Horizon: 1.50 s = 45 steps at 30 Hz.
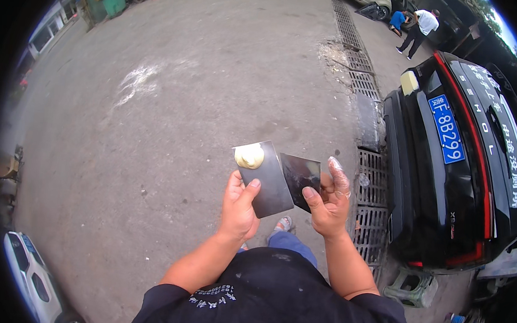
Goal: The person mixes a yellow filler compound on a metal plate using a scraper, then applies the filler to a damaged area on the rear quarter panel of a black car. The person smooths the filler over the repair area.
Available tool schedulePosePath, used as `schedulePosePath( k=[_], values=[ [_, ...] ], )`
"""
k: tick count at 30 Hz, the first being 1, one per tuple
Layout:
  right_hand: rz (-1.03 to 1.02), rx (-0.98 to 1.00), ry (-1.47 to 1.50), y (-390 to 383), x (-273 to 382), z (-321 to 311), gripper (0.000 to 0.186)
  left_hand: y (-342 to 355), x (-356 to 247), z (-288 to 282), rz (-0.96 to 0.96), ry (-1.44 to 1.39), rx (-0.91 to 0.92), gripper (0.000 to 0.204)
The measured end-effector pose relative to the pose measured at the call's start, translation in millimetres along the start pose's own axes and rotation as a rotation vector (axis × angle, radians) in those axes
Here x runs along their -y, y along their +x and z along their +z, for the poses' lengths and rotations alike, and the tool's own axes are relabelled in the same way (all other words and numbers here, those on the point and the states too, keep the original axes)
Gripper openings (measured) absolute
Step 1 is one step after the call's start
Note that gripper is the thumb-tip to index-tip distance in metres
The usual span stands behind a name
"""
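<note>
My left hand (239, 210) is closed on the lower left edge of a flat dark grey plate (270, 186), the thumb lying on its face. A dollop of pale cream putty (249, 155) sits at the plate's far left corner. In my right hand (331, 210) I pinch a smaller dark, flat spreader (300, 175), thumb on top, its surface smeared. Its left edge is close beside the plate's right edge; I cannot tell if they touch. My right index finger points up, covered in something whitish that looks like a wrap or dried residue.
A black car's rear (428, 189) stands close at my right, a cream patch (410, 83) on its corner. Drain grates (373, 177) run alongside. A pale green stool (411, 289) is at lower right, a white car (35, 281) at lower left. Two people (424, 25) are by a far car.
</note>
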State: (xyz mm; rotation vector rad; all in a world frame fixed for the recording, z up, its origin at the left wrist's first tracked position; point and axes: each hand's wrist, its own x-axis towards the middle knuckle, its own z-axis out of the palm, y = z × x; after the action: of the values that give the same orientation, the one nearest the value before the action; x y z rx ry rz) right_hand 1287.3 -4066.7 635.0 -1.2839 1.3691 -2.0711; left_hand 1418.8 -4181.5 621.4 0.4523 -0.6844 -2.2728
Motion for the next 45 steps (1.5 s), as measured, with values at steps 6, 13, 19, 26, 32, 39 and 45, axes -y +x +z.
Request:
schedulePosePath(
  k=[6,13,19,26,32,39,45],
  values=[
    [0.17,0.169,-0.267,8.9,-40.6,-44.4,0.069,39.2,12.4,19.2,0.212,0.096,0.043,0.027],
    [0.27,0.236,0.318,86.8,-39.2,-85.4,0.078,96.3,45.5,55.7,0.349,0.365,0.006,0.029],
    [0.353,0.293,0.114,115.3,-61.1,-143.1,0.078,140.5,69.5,93.0,0.486,0.519,0.032,0.028],
    [0.342,0.208,0.086,164.3,-47.1,-172.0,0.076,185.7,91.5,117.9,0.57,0.683,0.069,0.03],
    [0.485,0.136,-0.195,188.5,-82.8,-199.0,0.075,242.2,91.3,122.5,0.579,0.58,0.091,0.031],
    [-0.069,0.045,-1.095,257.1,-114.2,-222.4,0.068,341.9,64.7,106.6,0.327,0.255,0.072,0.031],
    [-0.214,0.044,-1.303,324.2,-147.5,-217.5,0.07,429.5,40.8,101.2,0.168,0.199,0.123,0.028]
  ],
)
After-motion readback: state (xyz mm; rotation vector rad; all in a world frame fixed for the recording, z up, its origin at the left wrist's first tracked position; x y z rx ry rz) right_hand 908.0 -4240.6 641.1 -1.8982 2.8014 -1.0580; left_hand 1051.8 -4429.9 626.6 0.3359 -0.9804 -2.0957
